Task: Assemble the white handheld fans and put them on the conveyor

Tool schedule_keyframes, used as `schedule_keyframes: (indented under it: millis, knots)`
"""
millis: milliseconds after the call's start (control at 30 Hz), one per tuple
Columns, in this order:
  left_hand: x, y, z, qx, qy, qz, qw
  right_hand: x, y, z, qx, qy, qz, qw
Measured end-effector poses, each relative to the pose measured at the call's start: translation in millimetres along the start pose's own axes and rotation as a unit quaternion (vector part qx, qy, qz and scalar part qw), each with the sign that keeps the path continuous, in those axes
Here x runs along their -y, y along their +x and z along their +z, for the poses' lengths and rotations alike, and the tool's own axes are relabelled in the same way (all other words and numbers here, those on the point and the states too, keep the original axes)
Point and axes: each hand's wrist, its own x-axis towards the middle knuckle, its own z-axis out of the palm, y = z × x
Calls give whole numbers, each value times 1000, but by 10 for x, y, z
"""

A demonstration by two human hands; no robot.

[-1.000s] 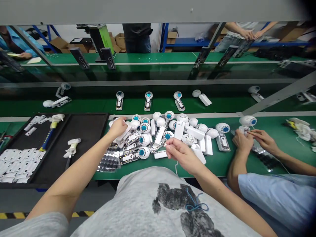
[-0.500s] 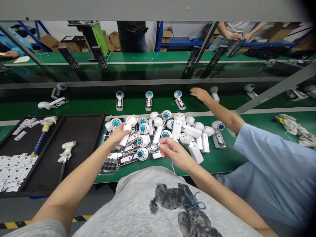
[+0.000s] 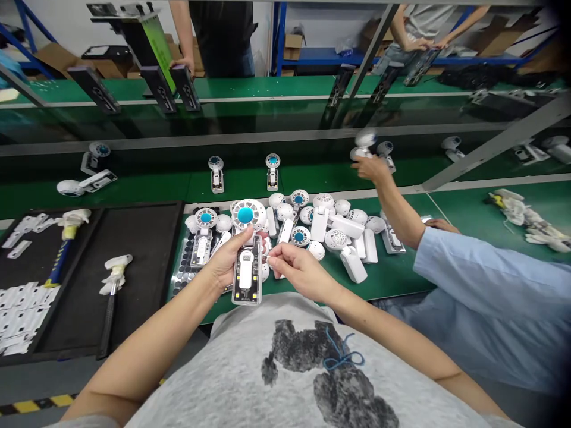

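In my left hand (image 3: 227, 261) is a white device (image 3: 246, 279) with a round slotted head, a blue centre and a clear body showing a circuit board. My thumb lies on its front, near the joint of head and body. Close to the device's right edge, my right hand (image 3: 297, 270) is closed in a pinch; something thin and pale shows at its fingertips, too small to name. Behind both hands lies a pile of similar white devices (image 3: 336, 239), some face up, others showing plain white backs. A sheet of black round pads (image 3: 182, 273) is partly under the pile.
A black tray (image 3: 134, 226) at left holds a hammer (image 3: 111, 297), another wrapped tool (image 3: 62, 249) and white plates (image 3: 27, 315). More devices (image 3: 272, 172) stand along the green belt. At right, a co-worker's hand (image 3: 372, 168) holds a device over the belt. A metal post (image 3: 495, 142) slants nearby.
My left hand has lifted a device off the pile and now holds it upright, front facing me. My right hand has come left beside it. The co-worker has picked a device off the belt.
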Motion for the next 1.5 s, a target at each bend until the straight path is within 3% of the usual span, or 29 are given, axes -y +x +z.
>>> schedule_keyframes:
  millis: [267,400,533,667,933,1333,1500]
  knots:
    - [-29,-9,14,1,84,32,996,93,-28,10,44,15,19,999]
    - [-48,-29,24,-1,117,11,993,60,-6,27,30,7,24,999]
    - [-40,-15,-10,5,108,0,994,54,1,49,56,43,27,997]
    - [-17,20,-36,15,91,-12,996,72,-11,58,37,51,30,998]
    - [49,29,20,-9,172,8,985,43,-25,32,52,-49,44,996]
    - [59,112,-94,32,141,-32,989,-108,79,61,85,31,73,993]
    - [21,112,-129,24,131,-42,990,-58,172,148,80,47,71,993]
